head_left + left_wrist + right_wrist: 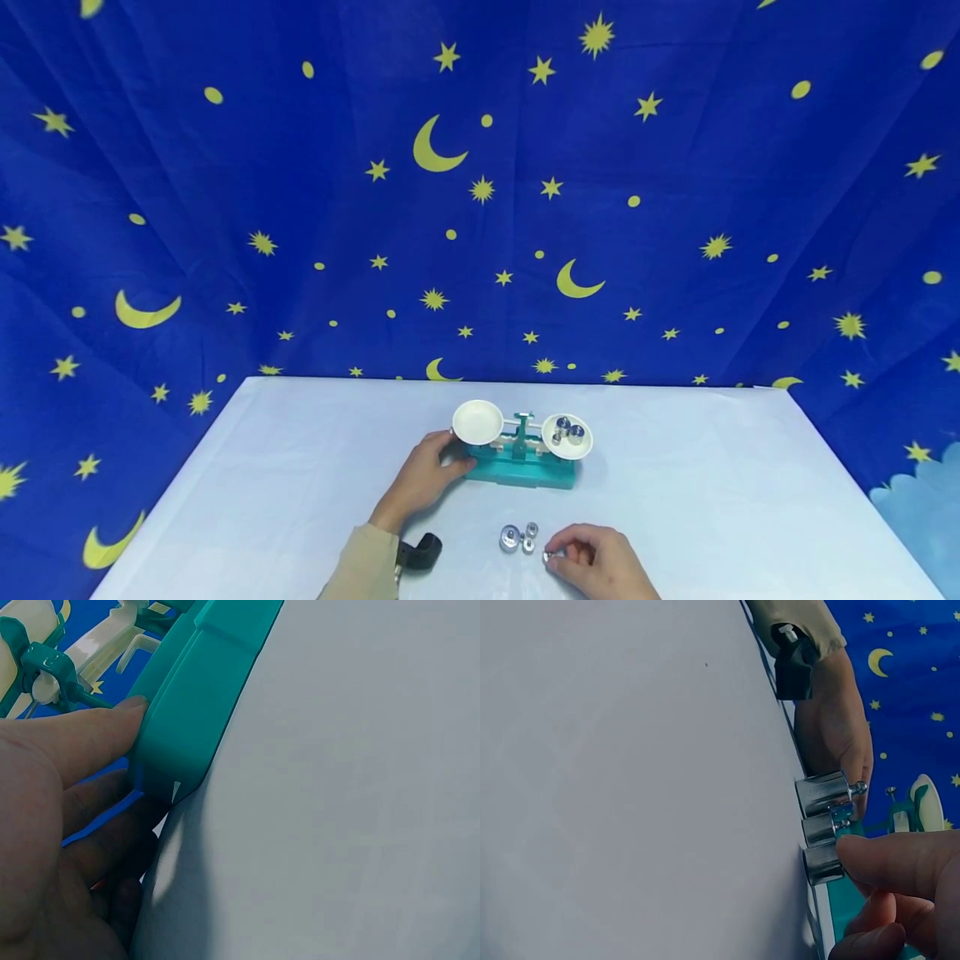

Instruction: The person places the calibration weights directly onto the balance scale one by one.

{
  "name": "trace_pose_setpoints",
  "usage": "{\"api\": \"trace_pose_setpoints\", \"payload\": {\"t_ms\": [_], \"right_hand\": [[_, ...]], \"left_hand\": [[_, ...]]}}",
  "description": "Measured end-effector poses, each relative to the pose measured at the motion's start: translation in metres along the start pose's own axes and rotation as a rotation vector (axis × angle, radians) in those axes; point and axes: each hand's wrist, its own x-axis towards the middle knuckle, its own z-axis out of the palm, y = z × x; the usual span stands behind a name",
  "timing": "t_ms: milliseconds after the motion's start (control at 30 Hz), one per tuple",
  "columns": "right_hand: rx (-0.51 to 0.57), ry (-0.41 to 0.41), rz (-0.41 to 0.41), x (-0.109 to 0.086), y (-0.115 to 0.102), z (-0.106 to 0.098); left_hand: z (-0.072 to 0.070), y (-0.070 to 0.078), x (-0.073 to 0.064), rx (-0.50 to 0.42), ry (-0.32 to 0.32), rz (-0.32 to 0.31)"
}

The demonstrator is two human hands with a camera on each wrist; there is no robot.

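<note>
A balance scale (520, 471) with a teal base and two white pans stands on the table. My left hand (423, 475) grips the left end of its base; in the left wrist view the thumb (120, 724) presses on the teal edge and the other fingers lie behind it. The left pan (477, 422) is bare. Three metal weights (576, 433) sit in the right pan (570, 452). In front of the scale, my right hand (600, 560) pinches a small metal weight (547, 557) between thumb and index finger, close to the tabletop.
Several metal weights stand in a cluster just left of my right hand, the largest (510, 537) on the left side. A black wrist strap piece (422, 552) juts out beside my left sleeve (365, 562). A blue star-and-moon cloth (517, 225) hangs behind the white table (712, 492).
</note>
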Motion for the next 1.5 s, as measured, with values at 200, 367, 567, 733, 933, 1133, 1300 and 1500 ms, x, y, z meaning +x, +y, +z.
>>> {"api": "trace_pose_setpoints", "payload": {"t_ms": [200, 367, 567, 733, 933, 1133, 1300, 1500], "right_hand": [[0.01, -0.01, 0.015, -0.0001, 0.0008, 0.0006], [0.0, -0.006, 0.011, 0.0003, 0.0, 0.0016], [0.008, -0.014, 0.01, -0.0002, 0.0015, 0.0007], [0.015, -0.014, 0.018, -0.0008, 0.0015, 0.0006], [0.019, -0.016, 0.018, -0.0011, 0.0012, 0.0016], [0.018, -0.015, 0.025, -0.0009, 0.0005, 0.0017], [0.017, -0.007, 0.016, -0.0004, 0.0011, 0.0011], [0.026, 0.01, 0.022, -0.0003, 0.0009, 0.001]], "left_hand": [[-0.0004, 0.0001, -0.0005, 0.011, -0.003, -0.008], [-0.0019, -0.0003, -0.0005, 0.01, -0.006, -0.011], [-0.0008, 0.0002, 0.0002, -0.001, -0.014, -0.009], [-0.0001, 0.0004, 0.0006, 0.003, -0.014, -0.008], [-0.0001, 0.0001, -0.0003, 0.002, -0.015, -0.017], [-0.0003, 0.0001, -0.0002, 0.006, -0.016, -0.015], [-0.0006, 0.0005, -0.0008, 0.002, -0.014, -0.01], [-0.0009, 0.0015, -0.0007, -0.009, -0.012, -0.002]]}}
